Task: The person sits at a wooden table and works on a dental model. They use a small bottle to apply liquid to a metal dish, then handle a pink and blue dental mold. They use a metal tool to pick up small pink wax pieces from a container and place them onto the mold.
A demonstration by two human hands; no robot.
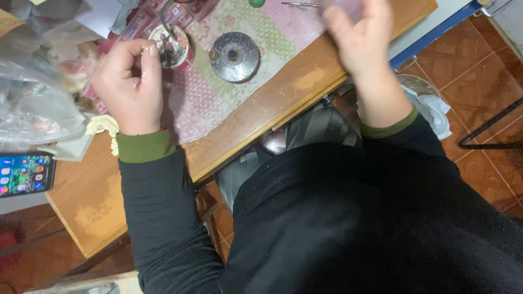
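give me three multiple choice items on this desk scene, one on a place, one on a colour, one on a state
1. Where does the round metal dish sit?
A. on the patterned cloth
B. on the floor
C. on the phone

2. What colour are the sleeve cuffs?
A. red
B. green
C. white

3. What state is the phone screen in?
A. dark
B. cracked open
C. lit, showing icons

Answers:
1. A, the dish rests on the cloth between the left hand and the right hand.
2. B, a green band shows at each wrist under the dark sleeve.
3. C, the screen glows with coloured icons at the table edge.
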